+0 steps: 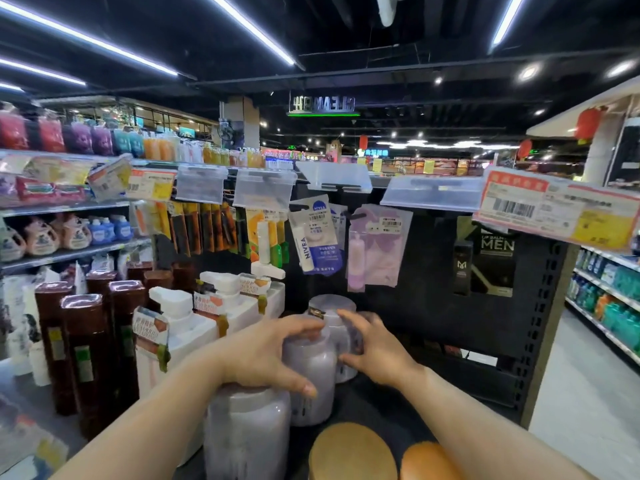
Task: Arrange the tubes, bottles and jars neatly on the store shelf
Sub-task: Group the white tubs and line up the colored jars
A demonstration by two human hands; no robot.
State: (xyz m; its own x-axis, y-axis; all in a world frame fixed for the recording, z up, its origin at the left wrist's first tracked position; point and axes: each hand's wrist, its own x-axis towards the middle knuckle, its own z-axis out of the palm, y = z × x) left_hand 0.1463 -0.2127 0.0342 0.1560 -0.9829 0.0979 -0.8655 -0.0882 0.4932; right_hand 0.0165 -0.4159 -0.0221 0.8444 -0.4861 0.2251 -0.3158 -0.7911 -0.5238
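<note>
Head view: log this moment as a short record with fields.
setting: store shelf, dark pegboard back
left hand: grips the middle lilac bottle
right hand: fingers on a lilac bottle behind
nearest lilac bottle: upright, untouched
left neighbours: white pump bottles, brown bottles
hanging above: lip balm packs

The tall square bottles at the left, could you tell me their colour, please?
Dark reddish-brown bottles, clearest in the head view.
</note>
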